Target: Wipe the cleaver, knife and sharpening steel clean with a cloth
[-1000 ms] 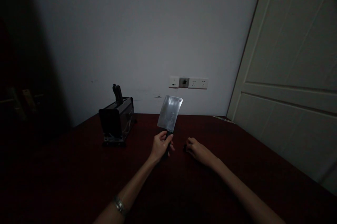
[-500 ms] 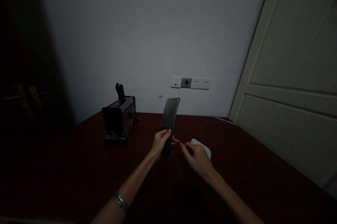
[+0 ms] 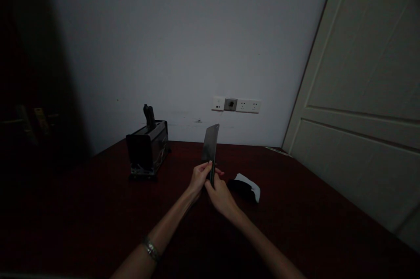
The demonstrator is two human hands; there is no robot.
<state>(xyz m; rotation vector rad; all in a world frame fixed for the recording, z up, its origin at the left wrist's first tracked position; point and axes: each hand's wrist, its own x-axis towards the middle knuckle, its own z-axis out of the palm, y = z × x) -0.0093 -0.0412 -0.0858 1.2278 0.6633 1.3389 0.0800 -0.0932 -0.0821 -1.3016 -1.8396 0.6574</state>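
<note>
A cleaver (image 3: 210, 142) with a broad grey blade and a dark handle is held upright above the table, blade up. My left hand (image 3: 199, 177) is closed around the lower end of the blade and the top of the handle. From the right, my right hand (image 3: 219, 192) is closed on the handle just below. To the right of my hands, a folded black and white cloth (image 3: 248, 186) lies on the table. Dim light hides the fingers behind the handle.
A knife block (image 3: 147, 148) with black handles sticking out of its top stands on the left of the dark red table (image 3: 183, 235). Wall sockets (image 3: 236, 104) sit on the back wall. A pale door (image 3: 357, 117) borders the table's right side.
My right hand has moved left from beside the cloth and taken hold of the cleaver's handle. The cloth's black part is now uncovered. My left hand keeps its grip.
</note>
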